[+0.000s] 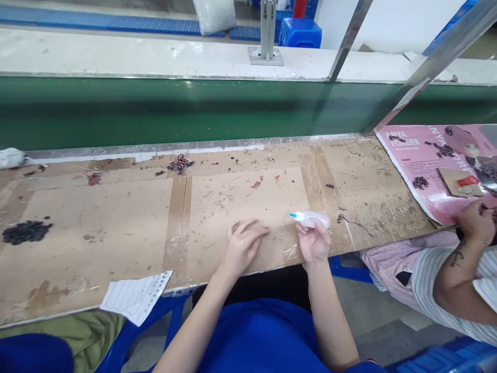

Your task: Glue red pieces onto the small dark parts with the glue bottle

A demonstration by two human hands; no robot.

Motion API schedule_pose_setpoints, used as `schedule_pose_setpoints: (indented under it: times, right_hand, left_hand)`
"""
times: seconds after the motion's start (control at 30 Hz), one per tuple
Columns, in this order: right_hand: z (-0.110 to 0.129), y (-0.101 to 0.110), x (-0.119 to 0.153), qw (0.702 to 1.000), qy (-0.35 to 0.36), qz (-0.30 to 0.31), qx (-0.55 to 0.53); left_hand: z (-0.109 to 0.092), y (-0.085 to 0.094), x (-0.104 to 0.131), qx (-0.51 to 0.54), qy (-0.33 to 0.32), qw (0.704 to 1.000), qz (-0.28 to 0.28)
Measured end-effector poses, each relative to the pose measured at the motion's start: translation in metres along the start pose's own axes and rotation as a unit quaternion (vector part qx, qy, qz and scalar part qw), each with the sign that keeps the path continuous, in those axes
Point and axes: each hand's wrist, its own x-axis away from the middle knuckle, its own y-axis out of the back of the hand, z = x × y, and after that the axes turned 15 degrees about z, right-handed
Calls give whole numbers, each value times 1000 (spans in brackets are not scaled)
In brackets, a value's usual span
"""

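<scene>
My right hand (315, 243) is closed around a small translucent squeeze bottle (313, 219), tilted nearly flat, its blue nozzle pointing left. My left hand (245, 242) rests low over the cardboard, fingers slightly bent and spread. A tiny dark reddish spot shows by its fingertips; I cannot make out what it is. Beyond both hands lie a few small red parts (257, 184) on the cardboard table cover (217, 202). Farther back is a small pile of red and black parts (180, 164).
A heap of black pieces (26, 232) lies at far left, and a printed paper sheet (137, 296) overhangs the front edge. Behind runs a green conveyor belt (163, 111). At right, a co-worker's hand (477, 223) is beside a pink poster (415, 166) bearing dark parts. Metal posts (423, 77) slant above.
</scene>
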Motion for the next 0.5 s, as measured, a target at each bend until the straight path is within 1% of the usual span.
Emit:
schedule_pose_setpoints:
  times: [0.07, 0.13, 0.2, 0.3, 0.4, 0.5]
  right_hand:
    - [-3, 0, 1, 1000, -4, -11, 26]
    - [-8, 0, 4, 996, -15, -15, 84]
    - [-12, 0, 8, 987, -23, -13, 159]
    - [-15, -2, 12, 969, -12, -16, 247]
    - [-12, -7, 12, 953, 3, -6, 302]
    - [-8, -10, 11, 940, 0, 13, 340]
  left_hand:
    - [1, -3, 6, -17, 18, 999, -44]
    - [2, -2, 9, -26, 30, 997, -73]
    - [1, 0, 10, -28, 35, 996, -78]
    - [-1, 3, 9, -18, 58, 996, -68]
    - [-3, 3, 6, -8, 91, 993, -74]
    - [-4, 2, 3, 6, 98, 992, -83]
